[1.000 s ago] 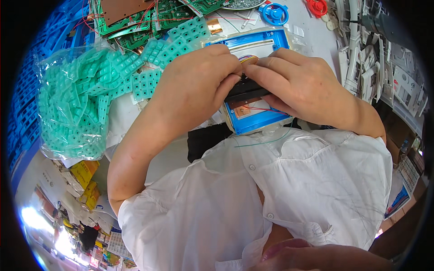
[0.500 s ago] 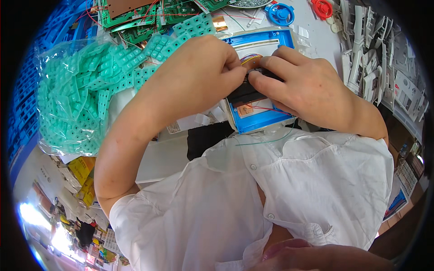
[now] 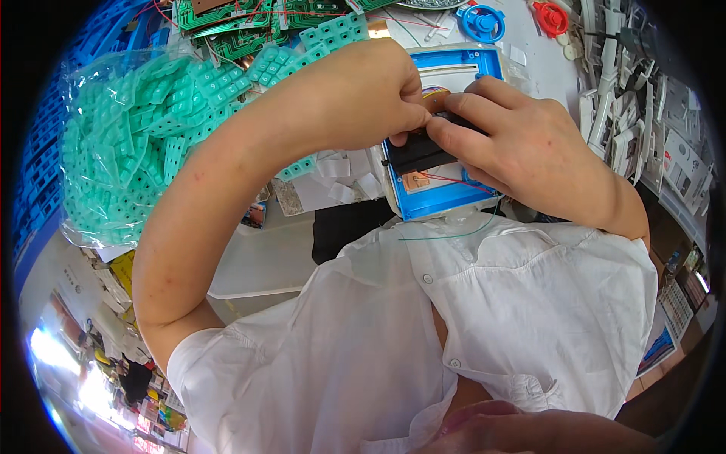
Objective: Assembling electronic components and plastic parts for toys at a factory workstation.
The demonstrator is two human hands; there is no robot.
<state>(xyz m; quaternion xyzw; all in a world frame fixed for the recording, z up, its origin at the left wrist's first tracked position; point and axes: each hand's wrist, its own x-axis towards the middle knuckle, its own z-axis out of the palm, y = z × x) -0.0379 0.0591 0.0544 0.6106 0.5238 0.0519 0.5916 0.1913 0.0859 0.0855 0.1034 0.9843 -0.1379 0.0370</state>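
Observation:
A blue plastic casing (image 3: pixel 431 203) lies at the table edge against my shirt, with a black oblong part (image 3: pixel 412 157) set across it. Over that part my left hand (image 3: pixel 378 94) is closed in a pinch; whatever its fingertips hold is hidden. My right hand (image 3: pixel 518 144) leans on the casing's right side, thumb and forefinger drawn together near the left fingertips, with what they grip too small to make out. Thin coloured wires (image 3: pixel 436 91) curve up just beyond the fingertips. Red wires (image 3: pixel 450 179) run along the casing's near part, beside a copper-coloured patch (image 3: pixel 415 181).
A clear bag of green rubber keypads (image 3: pixel 113 151) fills the left. Green circuit boards (image 3: pixel 242 34) lie at the back, with a blue ring-shaped part (image 3: pixel 482 24) and a red one (image 3: pixel 550 19) farther right. White plastic parts (image 3: pixel 605 91) are heaped at the right.
My left hand has shifted slightly right, its wrist raised and forearm stretched farther out. Both hands stay at the black part. The whole scene has shifted a little in view.

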